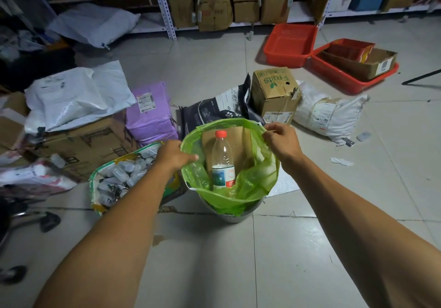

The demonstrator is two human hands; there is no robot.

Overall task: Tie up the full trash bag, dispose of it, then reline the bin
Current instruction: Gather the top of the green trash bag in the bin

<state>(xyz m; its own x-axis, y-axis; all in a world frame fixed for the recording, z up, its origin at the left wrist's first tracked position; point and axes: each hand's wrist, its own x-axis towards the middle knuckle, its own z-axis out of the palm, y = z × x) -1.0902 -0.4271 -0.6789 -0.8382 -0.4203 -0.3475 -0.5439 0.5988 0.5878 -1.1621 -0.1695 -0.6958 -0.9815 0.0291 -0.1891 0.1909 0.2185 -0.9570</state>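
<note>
Plastic is bunched in both my fists: my left hand [175,156] grips the near-left rim of the green trash bag [250,178], fingers curled round the film, and my right hand [281,140] pinches the far-right rim between thumb and fingers. I hold the two sides well apart so the mouth stays wide and I can see what is inside before gathering it. The bag sits in the grey bin [235,215] on the tiled floor [238,260], its lower edge draped over the bin's front lip, though the upper rim looks lifted clear by my pull. Inside, a clear plastic bottle [223,162] with a red cap stands upright, and a flat piece of brown cardboard [241,140] leans behind it against the back of the bag. The load reaches close to the top, so I judge the rim needs drawing up and inward before a knot can close over the bottle cap. Just left of the bin stands a woven sack of small white bottles [121,176], near enough that my left forearm crosses above it. Beyond the bin lie a purple parcel [149,114], a dark pet-food bag [214,109] and a Fruits carton [274,93]. Tying has not begun.
</note>
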